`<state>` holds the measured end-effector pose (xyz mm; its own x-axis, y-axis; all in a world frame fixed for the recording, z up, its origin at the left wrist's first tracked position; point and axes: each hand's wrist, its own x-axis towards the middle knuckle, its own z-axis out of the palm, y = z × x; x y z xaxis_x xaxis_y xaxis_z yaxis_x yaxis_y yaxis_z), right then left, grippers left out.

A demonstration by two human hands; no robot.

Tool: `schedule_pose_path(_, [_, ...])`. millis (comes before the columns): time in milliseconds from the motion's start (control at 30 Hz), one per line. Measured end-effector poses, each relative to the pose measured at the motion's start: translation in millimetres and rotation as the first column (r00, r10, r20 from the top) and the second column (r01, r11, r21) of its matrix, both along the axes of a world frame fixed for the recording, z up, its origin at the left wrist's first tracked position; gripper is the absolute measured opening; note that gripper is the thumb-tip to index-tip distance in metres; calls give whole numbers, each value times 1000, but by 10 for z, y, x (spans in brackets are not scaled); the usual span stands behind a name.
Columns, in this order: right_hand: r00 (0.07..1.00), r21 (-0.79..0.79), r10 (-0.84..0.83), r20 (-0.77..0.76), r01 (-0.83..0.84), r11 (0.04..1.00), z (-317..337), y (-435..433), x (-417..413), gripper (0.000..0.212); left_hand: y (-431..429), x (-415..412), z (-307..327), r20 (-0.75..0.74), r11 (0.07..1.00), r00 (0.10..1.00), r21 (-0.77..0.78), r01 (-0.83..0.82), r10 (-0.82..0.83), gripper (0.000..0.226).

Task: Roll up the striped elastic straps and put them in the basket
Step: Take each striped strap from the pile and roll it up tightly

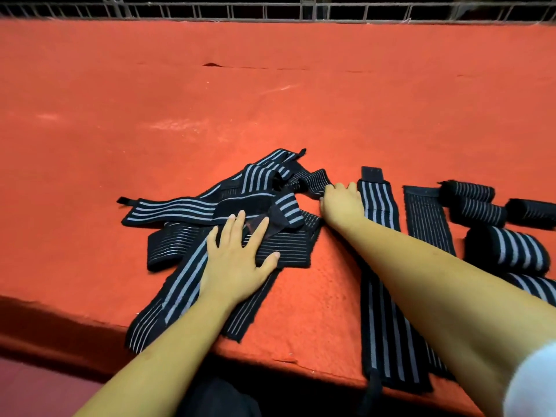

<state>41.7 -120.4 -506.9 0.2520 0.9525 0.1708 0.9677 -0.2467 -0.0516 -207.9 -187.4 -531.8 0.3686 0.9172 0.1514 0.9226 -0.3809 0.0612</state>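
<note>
Your left hand [237, 260] lies flat on the near side of the pile [180, 206] of loose straps, fingers straight and spread, pressing the tangle onto the red surface [270, 100]. Your right hand [343, 203] reaches to the pile's far right corner, its fingers curled around a strap end [313, 180] that sticks out there. Just right of that hand a flat strap [380, 311] runs from the near edge toward the far side, passing partly under your forearm. A second flat strap [427, 221] lies beside it, further right. Beyond that, at the right edge, sit the rolls [511, 249], several wound straps close together. A metal grille [270, 10] borders the far side of the surface.
</note>
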Motion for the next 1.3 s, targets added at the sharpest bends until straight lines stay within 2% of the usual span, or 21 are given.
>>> schedule_pose_path(67, [1000, 45, -16, 5, 16, 999, 53, 29, 63, 26, 2, 1, 3, -4, 1000, 1000, -3, 3, -3, 76])
schedule_pose_path(100, [996, 82, -55, -64, 60, 995, 101, 43, 96, 24, 6, 1, 0, -5, 1000, 1000, -3, 3, -3, 75])
schedule_pose_path(167, [940, 163, -108, -324, 168, 972, 240, 49, 121, 16, 14, 4, -6, 2, 1000, 1000, -2, 2, -2, 75])
schedule_pose_path(233, [821, 229, -20, -570, 182, 956, 403, 3, 81, 15, 4, 6, -4, 16, 1000, 1000, 6, 2, -2, 76])
schedule_pose_path(300, [649, 288, 118, -751, 161, 944, 584, -104, 27, 24, 3, 7, -9, 18, 1000, 1000, 9, 5, -5, 76])
schedule_pose_path(367, [388, 296, 201, -900, 202, 934, 750, -242, -27, 24, 0, 5, -4, 46, 1000, 999, 24, 10, -11, 76])
schedule_pose_path(433, [105, 276, 256, -961, 263, 925, 900, -366, -38, 22, -15, 0, 4, 55, 1000, 998, 20, 8, -9, 76])
schedule_pose_path(500, [-129, 283, 330, -935, 289, 915, 1027, -508, -7, 41, -15, -10, 17, 72, 1000, 997, 1, 3, -3, 77])
schedule_pose_path(567, [-266, 281, 346, -900, 252, 926, 1147, -691, 22, 39, -26, -11, 82, 200, 1000, 980, 15, -23, 20, 77])
schedule_pose_path(667, [-377, 269, 322, -868, 186, 945, 1306, -957, 85, 19, -135, 69, 304, 455, 991, 888, 132, 4, -64, 75])
schedule_pose_path(733, [-413, 265, 291, -863, 120, 957, 1390, -1106, 128, 19, -227, 246, 539, 618, 981, 762, 98, 169, -193, 76])
schedule_pose_path(767, [-425, 249, 260, -867, 83, 965, 1423, -1167, 148, 26, -293, 376, 705, 730, 957, 656, -8, 291, -193, 80])
schedule_pose_path(833, [-450, 204, 183, -874, 4, 979, 1495, -1272, 168, 52, -409, 656, 992, 903, 841, 426, -192, 506, -50, 83])
schedule_pose_path(867, [-460, 183, 156, -874, -14, 983, 1526, -1323, 171, 60, -459, 785, 1088, 942, 788, 335, -221, 574, 21, 71])
schedule_pose_path(933, [-478, 162, 144, -867, 3, 987, 1578, -1416, 165, 47, -562, 981, 1206, 965, 727, 228, -247, 641, 127, 42])
schedule_pose_path(1000, [-450, 138, 152, -880, 65, 988, 1586, -1483, 191, 33, -653, 1080, 1232, 970, 721, 183, -242, 649, 161, 35])
schedule_pose_path(1067, [-393, 117, 151, -907, 110, 987, 1521, -1534, 245, 33, -682, 1107, 1188, 970, 754, 172, -242, 610, 172, 28])
schedule_pose_path(1133, [-356, 88, 137, -925, 150, 985, 1447, -1608, 278, 30, -699, 1108, 1135, 965, 784, 215, -247, 569, 148, 16])
schedule_pose_path(1200, [-321, 54, 113, -940, 189, 981, 1378, -1665, 305, 16, -684, 1093, 1074, 957, 822, 264, -247, 514, 122, 13])
schedule_pose_path(1267, [-200, 17, 65, -978, 230, 973, 1294, -1683, 326, 7, -651, 1053, 1042, 944, 867, 312, -245, 434, 110, 22])
schedule_pose_path(1300, [-101, 6, 33, -994, 259, 966, 1248, -1668, 343, 8, -641, 1029, 1049, 940, 895, 326, -228, 383, 100, 25])
